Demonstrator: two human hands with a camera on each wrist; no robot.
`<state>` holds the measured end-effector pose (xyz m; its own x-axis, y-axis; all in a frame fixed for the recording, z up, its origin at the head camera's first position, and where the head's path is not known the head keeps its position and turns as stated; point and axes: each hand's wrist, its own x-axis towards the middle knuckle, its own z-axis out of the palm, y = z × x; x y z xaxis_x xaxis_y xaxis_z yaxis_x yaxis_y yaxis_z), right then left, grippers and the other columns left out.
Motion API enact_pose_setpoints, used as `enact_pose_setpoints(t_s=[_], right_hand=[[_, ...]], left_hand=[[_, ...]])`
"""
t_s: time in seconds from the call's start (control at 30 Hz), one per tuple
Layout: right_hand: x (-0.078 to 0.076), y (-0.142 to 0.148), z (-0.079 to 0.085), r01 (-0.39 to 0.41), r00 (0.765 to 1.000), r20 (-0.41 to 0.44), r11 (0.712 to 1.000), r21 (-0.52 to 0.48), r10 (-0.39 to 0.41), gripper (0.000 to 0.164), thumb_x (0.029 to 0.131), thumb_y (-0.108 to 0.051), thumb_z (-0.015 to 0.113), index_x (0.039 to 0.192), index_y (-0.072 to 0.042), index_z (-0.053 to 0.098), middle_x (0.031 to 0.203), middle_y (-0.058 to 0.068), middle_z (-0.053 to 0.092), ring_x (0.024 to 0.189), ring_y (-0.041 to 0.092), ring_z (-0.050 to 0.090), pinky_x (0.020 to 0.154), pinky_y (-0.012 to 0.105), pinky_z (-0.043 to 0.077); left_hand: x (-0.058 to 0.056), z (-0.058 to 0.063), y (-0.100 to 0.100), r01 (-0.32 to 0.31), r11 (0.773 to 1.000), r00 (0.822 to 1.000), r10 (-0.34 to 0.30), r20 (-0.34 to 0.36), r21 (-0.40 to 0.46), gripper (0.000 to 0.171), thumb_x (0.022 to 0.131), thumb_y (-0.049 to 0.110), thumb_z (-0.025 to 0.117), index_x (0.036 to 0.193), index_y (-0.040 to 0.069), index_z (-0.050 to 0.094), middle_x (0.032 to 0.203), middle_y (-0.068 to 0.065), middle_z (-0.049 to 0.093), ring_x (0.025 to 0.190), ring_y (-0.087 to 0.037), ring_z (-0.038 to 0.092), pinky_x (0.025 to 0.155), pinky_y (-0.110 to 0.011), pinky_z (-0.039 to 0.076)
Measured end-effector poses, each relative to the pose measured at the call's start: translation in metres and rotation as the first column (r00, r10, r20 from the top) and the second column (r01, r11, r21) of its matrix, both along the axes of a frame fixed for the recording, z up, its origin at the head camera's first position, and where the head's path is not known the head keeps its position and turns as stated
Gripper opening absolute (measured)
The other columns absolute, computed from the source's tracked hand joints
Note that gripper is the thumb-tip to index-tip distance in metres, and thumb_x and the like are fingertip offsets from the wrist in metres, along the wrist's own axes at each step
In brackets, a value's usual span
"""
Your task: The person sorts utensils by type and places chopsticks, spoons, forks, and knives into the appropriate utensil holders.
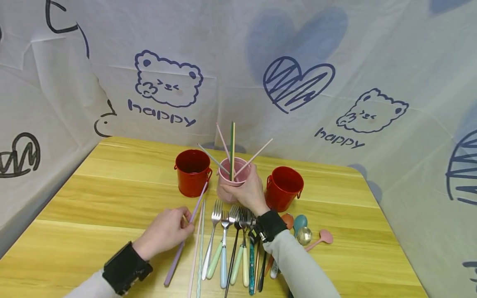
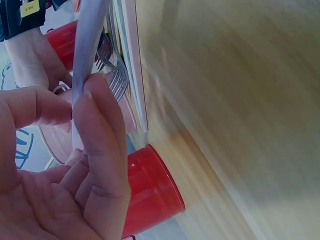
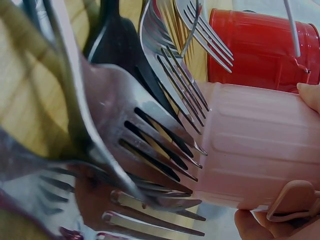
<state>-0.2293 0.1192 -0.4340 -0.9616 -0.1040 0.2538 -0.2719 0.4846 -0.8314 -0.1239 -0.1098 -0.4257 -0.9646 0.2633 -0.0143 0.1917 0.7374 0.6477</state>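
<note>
My left hand (image 1: 165, 229) pinches a purple chopstick (image 1: 173, 269) between thumb and fingers. The chopstick slants over the table, its thick end toward me and its thin end near the left red bucket's handle. My right hand (image 1: 249, 192) grips the pink bucket (image 1: 225, 196) at its right side, the thumb across the front; in the right wrist view, fingertips (image 3: 248, 225) show against the bucket wall. Several chopsticks (image 1: 232, 145) in green, pink, pale blue and cream lean in the pink bucket. A pink chopstick (image 1: 195, 252) and a pale green chopstick (image 1: 201, 248) lie right of my left hand.
Red buckets stand left (image 1: 192, 178) and right (image 1: 284, 190) of the pink one. Several forks (image 1: 216, 213) lie in front of it, tines toward it. Several spoons, among them a pink spoon (image 1: 326, 236), lie right of my right wrist. A printed cloth (image 1: 231, 62) hangs behind the table.
</note>
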Motion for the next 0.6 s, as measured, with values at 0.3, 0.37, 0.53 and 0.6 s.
enact_pose_setpoints(t_s=[0.3, 0.37, 0.53, 0.6], right_hand=[[0.0008, -0.0003, 0.0010, 0.005, 1.000, -0.002, 1.000, 0.012, -0.005, 0.089, 0.066, -0.029, 0.085, 0.137, -0.010, 0.034, 0.131, 0.013, 0.052, 0.113, 0.025, 0.050, 0.090, 0.045, 0.049], [0.0011, -0.0004, 0.0017, 0.006, 1.000, -0.001, 1.000, 0.014, -0.006, 0.090, 0.066, -0.029, 0.086, 0.137, -0.010, 0.034, 0.131, 0.013, 0.052, 0.113, 0.025, 0.050, 0.090, 0.045, 0.049], [0.0010, -0.0004, 0.0018, 0.010, 1.000, -0.002, 1.000, 0.021, -0.010, 0.090, 0.066, -0.029, 0.085, 0.137, -0.009, 0.034, 0.130, 0.014, 0.052, 0.113, 0.026, 0.051, 0.090, 0.046, 0.049], [0.0005, -0.0004, 0.0011, 0.008, 1.000, -0.004, 1.000, 0.021, -0.008, 0.090, 0.067, -0.029, 0.085, 0.137, -0.009, 0.034, 0.131, 0.014, 0.052, 0.113, 0.026, 0.051, 0.090, 0.046, 0.049]], left_hand=[[0.0017, 0.0038, -0.0002, 0.034, 0.999, 0.999, -0.034, -0.029, 0.012, 0.010, 0.083, 0.014, 0.064, 0.087, 0.012, 0.056, 0.054, 0.006, 0.050, 0.041, -0.007, 0.042, 0.039, -0.022, 0.030], [0.0011, 0.0051, 0.0004, 0.049, 0.998, 0.998, -0.047, -0.041, 0.027, 0.009, 0.084, 0.014, 0.063, 0.088, 0.011, 0.056, 0.057, 0.007, 0.052, 0.043, -0.007, 0.044, 0.039, -0.022, 0.033], [-0.0029, 0.0083, 0.0027, 0.082, 0.995, 0.990, -0.075, -0.123, 0.053, 0.008, 0.085, 0.013, 0.062, 0.091, 0.013, 0.056, 0.066, 0.009, 0.057, 0.047, -0.004, 0.048, 0.041, -0.023, 0.038], [-0.0054, 0.0098, 0.0037, 0.086, 0.994, 0.984, -0.074, -0.162, 0.065, 0.009, 0.085, 0.013, 0.062, 0.092, 0.014, 0.056, 0.068, 0.010, 0.058, 0.049, -0.003, 0.048, 0.042, -0.023, 0.040]])
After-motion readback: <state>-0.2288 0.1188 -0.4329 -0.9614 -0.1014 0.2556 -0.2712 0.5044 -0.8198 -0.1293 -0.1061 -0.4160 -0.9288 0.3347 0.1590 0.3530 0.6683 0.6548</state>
